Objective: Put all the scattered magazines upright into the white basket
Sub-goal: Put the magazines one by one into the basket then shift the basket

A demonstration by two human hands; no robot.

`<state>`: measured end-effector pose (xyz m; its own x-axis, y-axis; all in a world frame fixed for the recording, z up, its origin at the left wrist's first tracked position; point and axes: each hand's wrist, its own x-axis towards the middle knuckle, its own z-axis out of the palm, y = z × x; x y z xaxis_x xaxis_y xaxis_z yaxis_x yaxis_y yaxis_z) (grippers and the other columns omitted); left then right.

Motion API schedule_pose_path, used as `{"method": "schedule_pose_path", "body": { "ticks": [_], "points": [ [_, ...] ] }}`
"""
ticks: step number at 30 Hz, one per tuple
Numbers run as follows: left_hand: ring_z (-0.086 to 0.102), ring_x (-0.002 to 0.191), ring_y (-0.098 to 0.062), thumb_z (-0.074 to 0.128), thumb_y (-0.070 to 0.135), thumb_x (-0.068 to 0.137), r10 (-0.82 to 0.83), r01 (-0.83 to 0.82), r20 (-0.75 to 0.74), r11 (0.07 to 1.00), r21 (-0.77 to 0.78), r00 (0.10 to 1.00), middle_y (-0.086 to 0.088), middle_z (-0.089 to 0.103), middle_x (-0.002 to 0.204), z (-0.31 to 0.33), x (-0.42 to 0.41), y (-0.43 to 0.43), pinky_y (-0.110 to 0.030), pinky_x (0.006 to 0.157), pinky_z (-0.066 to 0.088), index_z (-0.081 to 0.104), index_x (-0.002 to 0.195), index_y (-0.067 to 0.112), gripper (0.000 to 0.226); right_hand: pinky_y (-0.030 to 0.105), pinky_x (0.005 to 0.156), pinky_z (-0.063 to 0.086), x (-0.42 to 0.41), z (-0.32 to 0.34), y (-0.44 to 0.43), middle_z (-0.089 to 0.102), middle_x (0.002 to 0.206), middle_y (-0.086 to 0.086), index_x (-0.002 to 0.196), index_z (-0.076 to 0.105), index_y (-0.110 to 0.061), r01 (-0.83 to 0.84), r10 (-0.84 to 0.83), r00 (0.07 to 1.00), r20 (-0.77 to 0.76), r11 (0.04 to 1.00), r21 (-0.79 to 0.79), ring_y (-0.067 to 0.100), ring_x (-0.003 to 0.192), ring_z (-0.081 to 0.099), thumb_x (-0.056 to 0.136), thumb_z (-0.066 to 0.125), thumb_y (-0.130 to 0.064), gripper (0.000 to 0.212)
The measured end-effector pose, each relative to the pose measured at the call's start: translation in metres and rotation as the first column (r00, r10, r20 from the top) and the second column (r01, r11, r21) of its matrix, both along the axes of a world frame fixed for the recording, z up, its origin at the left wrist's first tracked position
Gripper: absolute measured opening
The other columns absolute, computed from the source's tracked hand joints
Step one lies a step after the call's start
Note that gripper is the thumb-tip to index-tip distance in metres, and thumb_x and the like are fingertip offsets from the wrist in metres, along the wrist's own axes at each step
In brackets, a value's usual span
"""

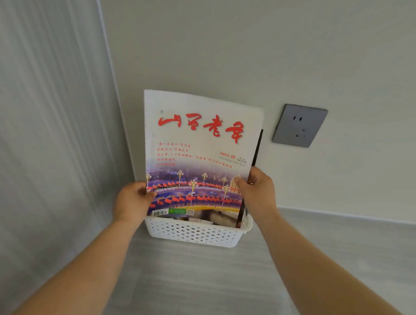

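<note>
Glossy paper magazine (pixel 201 148), perforated plastic basket (pixel 194 232)

At your 12 o'clock the basket (pixel 194 232) sits against the wall, the magazine (pixel 201 143) upright at its rim; your left hand (pixel 132 202) at the magazine's 8 o'clock, right hand (pixel 259 190) at 4, wall socket (pixel 299 126) at 3

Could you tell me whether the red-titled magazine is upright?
Upright: magazine title on top, bottom edge at white basket rim, left hand and right hand gripping it.

walls (pixel 244 35): pale | outlet (pixel 299 125): grey | floor (pixel 197 290): perhaps grey tile
</note>
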<state>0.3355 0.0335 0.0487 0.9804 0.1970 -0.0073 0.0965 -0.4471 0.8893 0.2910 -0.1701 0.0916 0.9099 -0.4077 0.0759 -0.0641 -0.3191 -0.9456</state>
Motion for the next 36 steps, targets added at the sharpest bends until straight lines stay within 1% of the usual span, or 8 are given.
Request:
{"method": "schedule_pose_path", "body": {
  "ticks": [5,8,11,16,20,27,34,36],
  "points": [
    [0.056,0.099,-0.038,0.067,0.01,0.076,0.067,-0.057,-0.04,0.975,0.217,0.997,-0.023,0.051,0.115,-0.015,0.003,0.002,-0.035,0.078,0.04,0.058,0.099,-0.004,0.027,0.02,0.068,0.045,0.001,-0.02,-0.001,0.049,0.102,0.0,0.105,0.05,-0.009,0.055,-0.056,0.998,-0.001,0.982,-0.18,0.015,0.091,0.052,0.087,0.053,-0.009,0.019],
    [0.053,0.11,-0.038,0.07,0.009,0.073,0.066,-0.052,-0.097,0.989,0.14,0.993,-0.022,0.049,0.125,-0.016,0.009,0.006,-0.043,0.089,0.043,0.048,0.114,-0.002,0.048,0.03,0.088,0.044,-0.002,-0.031,-0.008,0.042,0.113,0.003,0.123,0.042,-0.008,0.177,-0.175,0.984,0.027,0.969,-0.172,0.017,0.104,0.046,0.081,0.061,-0.008,0.045],
    [0.052,0.115,-0.035,0.067,0.005,0.076,-0.088,0.088,-0.239,0.996,-0.01,0.967,-0.021,0.052,0.132,-0.013,0.018,0.008,-0.041,0.096,0.042,0.045,0.126,0.0,0.055,0.039,0.104,0.036,-0.002,-0.04,-0.016,0.033,0.144,0.008,0.14,0.021,-0.012,0.161,-0.157,0.969,-0.191,0.987,0.003,0.024,0.13,0.036,0.081,0.064,-0.015,0.074],
    [0.056,0.092,-0.026,0.066,0.002,0.076,-0.249,0.248,-0.348,0.967,-0.049,0.904,-0.024,0.061,0.119,-0.004,0.03,0.016,-0.035,0.086,0.042,0.057,0.112,-0.004,0.037,0.031,0.079,0.043,-0.002,-0.048,-0.019,0.056,0.125,0.013,0.128,0.041,-0.005,0.046,0.004,0.934,-0.357,0.99,0.131,0.02,0.092,0.054,0.086,0.057,-0.017,0.047],
    [0.06,0.104,-0.033,0.071,0.017,0.074,-0.272,0.35,-0.406,0.928,0.13,0.872,-0.022,0.062,0.119,-0.002,0.039,0.02,-0.035,0.086,0.045,0.056,0.113,-0.003,0.047,0.036,0.091,0.044,0.007,-0.049,-0.022,0.055,0.127,0.015,0.13,0.038,-0.002,0.031,0.0,0.877,-0.481,0.998,0.055,0.03,0.11,0.056,0.082,0.064,-0.017,0.057],
    [0.06,0.081,-0.024,0.071,0.029,0.073,-0.267,0.411,-0.42,0.86,0.303,0.867,-0.019,0.068,0.105,-0.002,0.044,0.022,-0.034,0.077,0.049,0.064,0.099,-0.001,0.041,0.034,0.08,0.046,0.013,-0.06,-0.02,0.063,0.102,0.013,0.107,0.057,-0.001,0.006,-0.027,0.867,-0.497,0.999,-0.043,0.022,0.083,0.053,0.078,0.067,-0.014,0.033],
    [0.057,0.066,-0.021,0.068,0.016,0.077,-0.235,0.287,-0.345,0.952,0.109,0.909,-0.011,0.062,0.075,-0.008,0.024,0.022,-0.022,0.054,0.04,0.064,0.076,0.007,0.01,0.033,0.073,0.045,0.006,-0.069,-0.023,0.059,0.086,0.004,0.098,0.059,-0.005,0.008,-0.043,0.906,-0.42,0.996,-0.085,0.023,0.08,0.054,0.079,0.064,-0.015,0.022],
    [0.055,0.06,-0.016,0.063,0.013,0.08,-0.224,0.248,-0.316,0.968,0.038,0.922,-0.014,0.06,0.079,-0.01,0.015,0.02,-0.021,0.053,0.039,0.064,0.092,0.0,0.017,0.028,0.063,0.042,0.001,-0.07,-0.024,0.059,0.083,0.005,0.088,0.057,-0.009,0.012,-0.051,0.92,-0.387,0.995,-0.104,0.023,0.075,0.054,0.081,0.063,-0.014,0.011]
  ]
}}
